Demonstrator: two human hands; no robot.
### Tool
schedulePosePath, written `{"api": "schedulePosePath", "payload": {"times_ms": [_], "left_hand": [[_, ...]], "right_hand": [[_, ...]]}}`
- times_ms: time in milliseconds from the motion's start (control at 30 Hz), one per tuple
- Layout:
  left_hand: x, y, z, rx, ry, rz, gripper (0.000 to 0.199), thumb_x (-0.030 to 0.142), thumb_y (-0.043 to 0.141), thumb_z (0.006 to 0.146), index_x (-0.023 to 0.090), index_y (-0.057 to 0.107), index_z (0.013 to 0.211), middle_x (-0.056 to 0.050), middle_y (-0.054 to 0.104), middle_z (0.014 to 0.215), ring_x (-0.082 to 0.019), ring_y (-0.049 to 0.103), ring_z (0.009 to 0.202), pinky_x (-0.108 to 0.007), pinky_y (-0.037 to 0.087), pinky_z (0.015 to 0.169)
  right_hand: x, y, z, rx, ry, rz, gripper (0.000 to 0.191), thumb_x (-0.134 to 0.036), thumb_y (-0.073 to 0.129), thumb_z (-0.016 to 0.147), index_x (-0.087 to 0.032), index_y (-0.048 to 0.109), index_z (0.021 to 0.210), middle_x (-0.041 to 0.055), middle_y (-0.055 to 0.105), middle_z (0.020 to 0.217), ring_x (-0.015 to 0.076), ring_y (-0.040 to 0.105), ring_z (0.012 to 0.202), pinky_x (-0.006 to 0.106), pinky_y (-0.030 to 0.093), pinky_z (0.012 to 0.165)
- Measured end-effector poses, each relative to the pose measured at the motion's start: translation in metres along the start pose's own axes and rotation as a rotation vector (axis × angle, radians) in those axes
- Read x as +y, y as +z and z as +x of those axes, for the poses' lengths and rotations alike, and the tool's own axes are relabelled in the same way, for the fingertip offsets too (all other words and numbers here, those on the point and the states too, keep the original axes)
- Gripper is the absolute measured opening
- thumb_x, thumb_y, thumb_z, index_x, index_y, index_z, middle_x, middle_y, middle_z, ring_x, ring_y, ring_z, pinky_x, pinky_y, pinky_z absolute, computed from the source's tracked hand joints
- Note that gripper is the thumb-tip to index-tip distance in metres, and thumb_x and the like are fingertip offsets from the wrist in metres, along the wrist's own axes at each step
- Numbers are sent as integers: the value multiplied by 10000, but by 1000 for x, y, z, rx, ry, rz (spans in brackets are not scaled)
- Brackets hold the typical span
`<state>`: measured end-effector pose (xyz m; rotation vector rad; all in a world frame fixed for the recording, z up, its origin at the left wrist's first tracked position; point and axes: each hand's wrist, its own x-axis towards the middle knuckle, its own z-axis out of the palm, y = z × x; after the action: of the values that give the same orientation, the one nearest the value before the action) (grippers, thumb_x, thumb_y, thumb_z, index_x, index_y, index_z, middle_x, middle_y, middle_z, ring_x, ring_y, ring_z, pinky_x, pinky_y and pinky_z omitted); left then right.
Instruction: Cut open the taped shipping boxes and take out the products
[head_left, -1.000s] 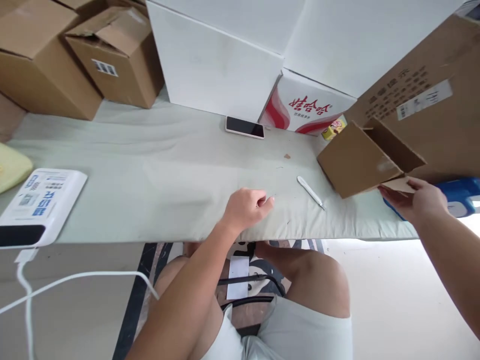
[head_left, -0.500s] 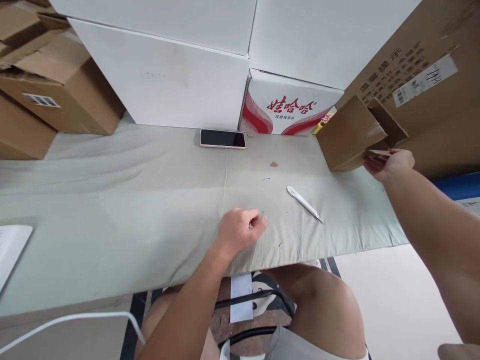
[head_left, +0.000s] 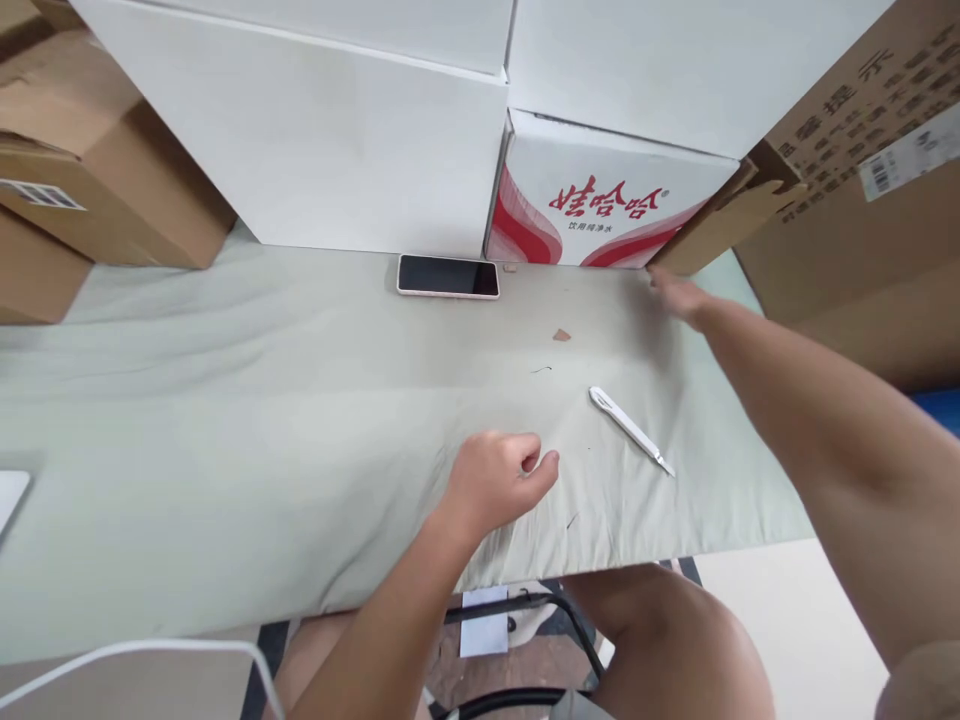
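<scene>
Nearest me, the left hand (head_left: pixel 499 480) rests on the cloth (head_left: pixel 225 430), loosely curled with a small gap between thumb and forefinger; I see nothing in it. The knife (head_left: pixel 630 428) lies untouched to its right, well apart. Beyond it is a brown scrap (head_left: pixel 562 335).

Farther out, the right hand (head_left: pixel 679 295) reaches in close to the carton (head_left: pixel 716 230). It's blurred, so I can't tell how far open it is or whether it has hold of anything. The carton stands just past those fingers, beside the printed box (head_left: pixel 600 215), a top flap sticking out, so I'd say it is placed but not closed up. Its inside is out of my sight.

Left of that hand, the phone (head_left: pixel 448 276) lies before the white boxes (head_left: pixel 337 130), which hide whatever they hold. The big carton (head_left: pixel 862 260) is off to the right.
</scene>
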<state>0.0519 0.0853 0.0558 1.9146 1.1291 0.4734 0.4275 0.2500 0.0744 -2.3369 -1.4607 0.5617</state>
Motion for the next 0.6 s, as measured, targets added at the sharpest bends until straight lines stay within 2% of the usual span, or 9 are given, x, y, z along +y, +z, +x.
{"api": "schedulePosePath", "payload": {"times_ms": [100,167,233,300,367,433,533,600], "left_hand": [[1,-5,-7,32,22,-39,409,477,426,859,212,283,581,37,290,489,-124,235,502,-318,185,568],[0,-10,-17,57,51,-75,410,479,452,859,211,310,585,35,319,499,-126,256,509,-316,194,573],[-2,-17,-28,82,70,-108,408,477,482,857,211,333,586,33,347,507,-128,278,513,-313,208,576],[-7,-27,-41,115,56,-138,407,465,506,854,211,336,585,34,355,509,-127,280,514,-310,223,578],[-14,-40,-55,168,19,-170,413,449,522,852,210,326,578,37,345,507,-126,272,515,-309,235,579],[-22,-53,-67,238,-20,-205,413,430,532,847,208,318,572,40,338,506,-126,270,520,-309,247,583],[-33,-71,-81,328,-47,-277,426,421,540,836,205,301,557,40,328,505,-124,272,528,-315,254,583],[-39,-80,-86,346,-57,-341,437,437,542,828,206,293,552,40,319,497,-123,277,524,-319,253,575]], "right_hand": [[-14,27,-28,-51,-69,-58,496,-397,409,987,-191,602,1396,139,496,1600,287,417,1528,468,255,1307],[-29,38,-50,-57,-145,-91,433,-409,482,948,-206,667,1282,127,573,1529,305,457,1500,491,275,1304],[-50,47,-70,-53,-232,-117,402,-433,499,930,-216,696,1204,122,633,1453,323,504,1458,528,320,1279],[-82,57,-86,-56,-321,-141,393,-433,489,927,-222,706,1177,117,665,1401,328,545,1414,542,371,1246],[-125,73,-101,-66,-429,-173,395,-412,477,931,-222,707,1190,118,682,1366,326,583,1366,539,416,1212],[-180,96,-119,-82,-554,-225,415,-393,473,940,-216,694,1242,126,679,1359,322,608,1326,533,441,1190],[-278,139,-151,-107,-735,-325,479,-376,492,948,-217,627,1379,146,603,1434,323,612,1301,534,458,1170],[-348,168,-171,-99,-871,-373,531,-355,508,952,-238,551,1468,148,497,1528,330,575,1342,545,468,1155]]}}
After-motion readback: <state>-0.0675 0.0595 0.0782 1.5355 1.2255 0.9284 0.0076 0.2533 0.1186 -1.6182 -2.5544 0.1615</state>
